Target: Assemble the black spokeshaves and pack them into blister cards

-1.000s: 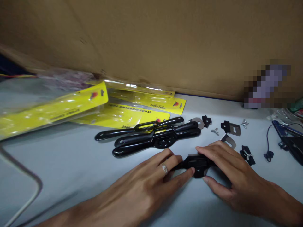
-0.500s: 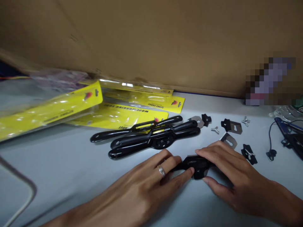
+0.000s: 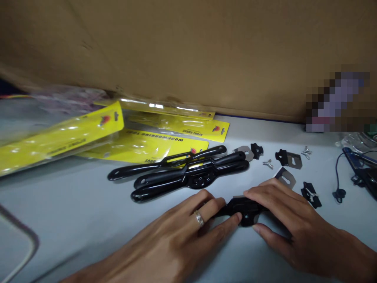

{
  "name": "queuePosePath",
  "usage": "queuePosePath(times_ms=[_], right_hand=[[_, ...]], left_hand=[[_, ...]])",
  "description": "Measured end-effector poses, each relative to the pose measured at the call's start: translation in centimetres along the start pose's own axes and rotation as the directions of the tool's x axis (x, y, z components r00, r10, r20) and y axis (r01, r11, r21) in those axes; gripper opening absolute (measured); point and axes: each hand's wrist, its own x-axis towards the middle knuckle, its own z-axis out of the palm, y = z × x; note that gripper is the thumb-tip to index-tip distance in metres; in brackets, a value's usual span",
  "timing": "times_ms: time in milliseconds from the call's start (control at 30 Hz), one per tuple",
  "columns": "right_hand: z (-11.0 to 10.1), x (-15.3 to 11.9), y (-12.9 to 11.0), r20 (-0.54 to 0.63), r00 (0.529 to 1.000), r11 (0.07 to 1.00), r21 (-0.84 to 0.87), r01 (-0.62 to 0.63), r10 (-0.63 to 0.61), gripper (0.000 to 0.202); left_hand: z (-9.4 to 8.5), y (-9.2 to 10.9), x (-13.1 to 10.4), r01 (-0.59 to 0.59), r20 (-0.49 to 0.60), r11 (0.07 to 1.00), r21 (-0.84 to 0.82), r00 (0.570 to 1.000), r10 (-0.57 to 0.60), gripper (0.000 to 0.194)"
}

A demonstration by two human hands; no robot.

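Observation:
Both hands grip one black spokeshave (image 3: 246, 210) low over the white tabletop, at the lower middle. My left hand (image 3: 188, 232) wears a ring and closes round one handle, its thumb pressed against the tool's middle. Around the other end is my right hand (image 3: 297, 228), with fingers above and thumb below; that handle is mostly hidden. A thin metal edge shows along the tool's upper side. Just beyond my right hand lies a loose blade (image 3: 285, 177), partly covered by the fingers. Several black spokeshave bodies (image 3: 200, 179) lie together beyond my left hand.
Yellow packages (image 3: 173, 145) with clear plastic spread at the back left. Wing screws (image 3: 268, 164), a blade with a black cap (image 3: 290, 158) and another black cap (image 3: 310, 195) lie to the right. A cardboard wall (image 3: 188, 51) bounds the back. A pale cable (image 3: 32, 239) curves at left.
The camera view has shifted slightly. My hands keep the same grip on the spokeshave, and nothing else has visibly moved.

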Motion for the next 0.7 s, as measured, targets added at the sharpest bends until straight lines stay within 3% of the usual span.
queuePosePath(times_ms=[433,700], right_hand=[[-0.1,0.1,-0.2,0.013,1.0,0.999,0.032,-0.004,0.004,0.038],[-0.4,0.1,-0.1,0.044,0.998,0.995,0.087,-0.05,0.046,0.034]], left_hand=[[0.0,0.0,-0.1,0.028,0.021,0.999,0.028,0.999,-0.028,0.046],[0.5,-0.3,-1.2,0.065,0.003,0.995,-0.079,0.998,-0.065,0.055]])
